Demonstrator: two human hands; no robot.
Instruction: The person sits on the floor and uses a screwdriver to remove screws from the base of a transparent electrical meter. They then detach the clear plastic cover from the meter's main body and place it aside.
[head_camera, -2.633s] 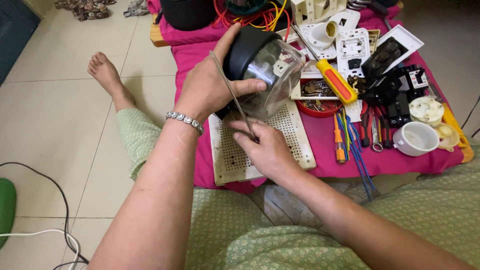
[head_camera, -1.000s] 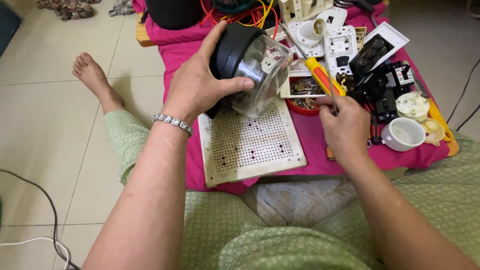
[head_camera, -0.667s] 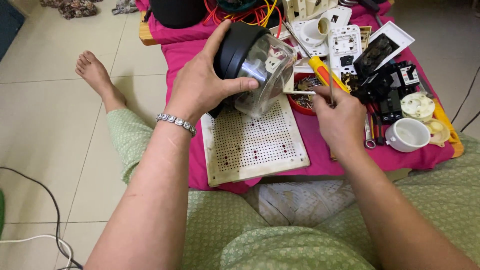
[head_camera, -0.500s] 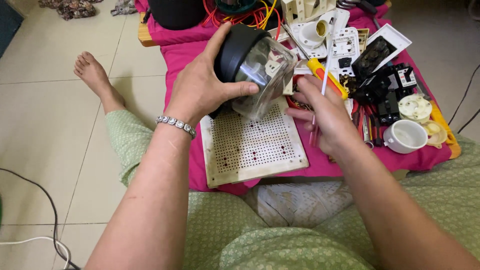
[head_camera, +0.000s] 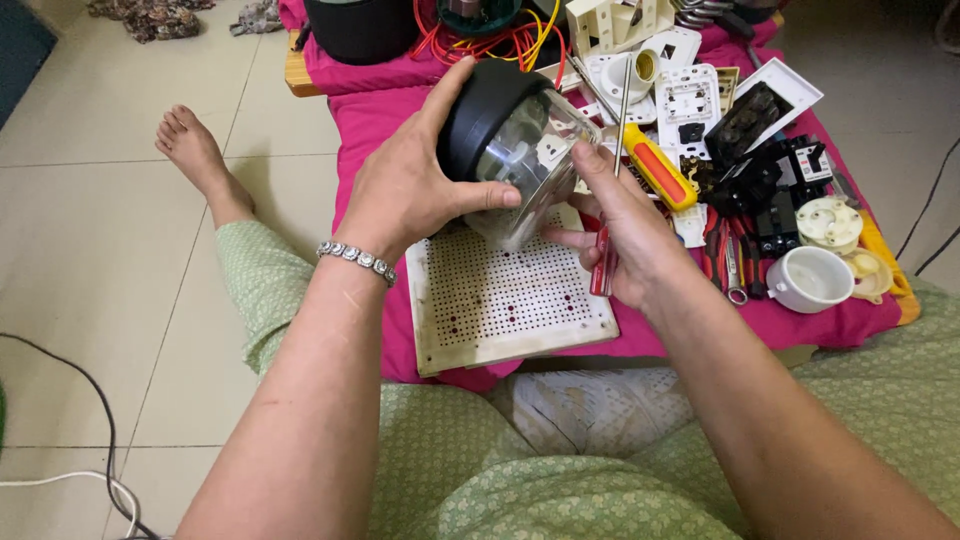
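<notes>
My left hand (head_camera: 405, 190) grips a round electric meter (head_camera: 515, 145) with a black base and a clear cover, tilted above a white perforated board (head_camera: 505, 300). My right hand (head_camera: 625, 235) holds a thin screwdriver (head_camera: 608, 200) with a red handle; its metal shaft points upward beside the meter's clear cover. The fingers of this hand touch the cover's lower edge. A silver bracelet (head_camera: 358, 260) circles my left wrist.
A pink cloth (head_camera: 380, 120) covers a low table strewn with switch plates, a yellow-handled screwdriver (head_camera: 655, 165), pliers, a white cup-shaped fitting (head_camera: 810, 280) and coloured wires (head_camera: 500, 40). My bare foot (head_camera: 195, 155) rests on the tiled floor at left. Cables (head_camera: 70, 440) lie lower left.
My right hand went to the tools at right, picked up the red-handled screwdriver and came back to the meter. The left hand has kept the meter nearly still.
</notes>
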